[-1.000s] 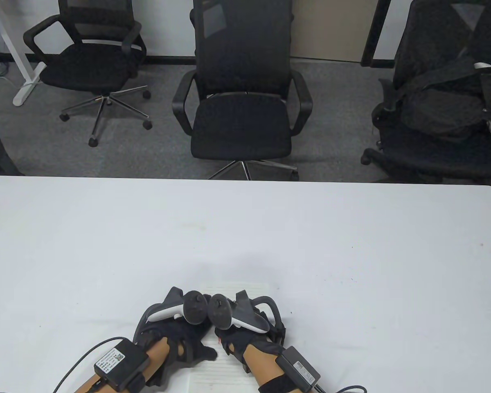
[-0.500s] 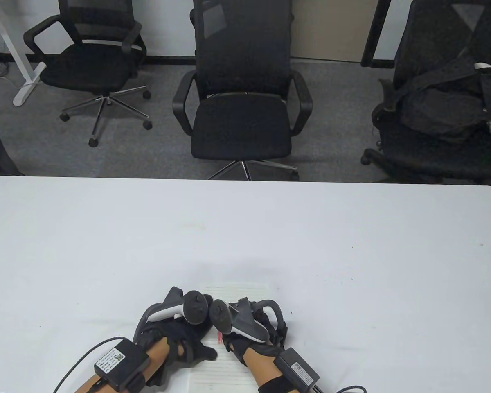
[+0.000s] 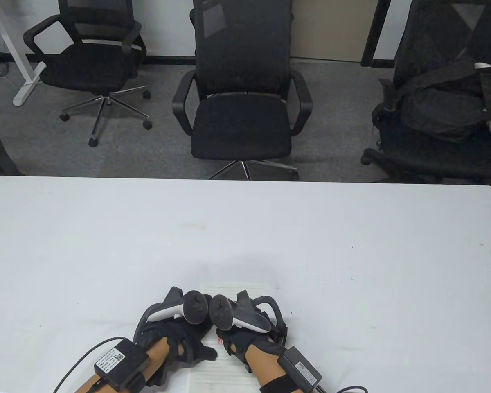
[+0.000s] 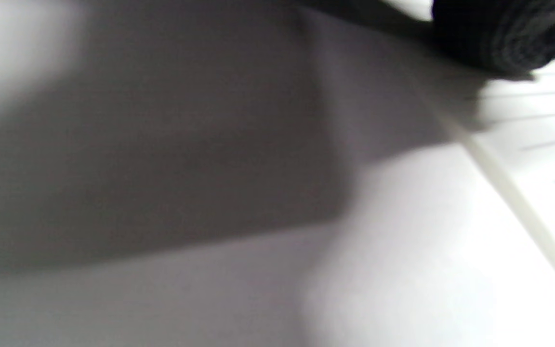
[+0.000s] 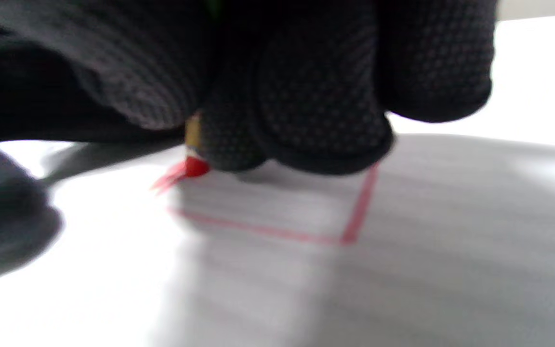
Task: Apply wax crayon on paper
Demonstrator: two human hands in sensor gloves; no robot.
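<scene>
Red crayon (image 5: 191,166) pinched in right hand (image 3: 245,342), tip on lined paper (image 3: 225,368) at worktop (image 3: 352,254) near edge, drawing outline. Left hand (image 3: 180,339) presses paper, steadying it; finger posture unclear.

White table (image 3: 106,245) bearing white ruled paper (image 3: 225,370) with pale grey lines. On the paper, red crayon strokes (image 5: 306,236) form an angular outline; the crayon (image 5: 193,166) beside them has a red tip and a yellowish band above it. Both hands, left hand (image 3: 176,335) and right hand (image 3: 249,344), wear black gloves with a dotted grip texture; the trackers (image 3: 176,311) above the paper are grey and white.
</scene>
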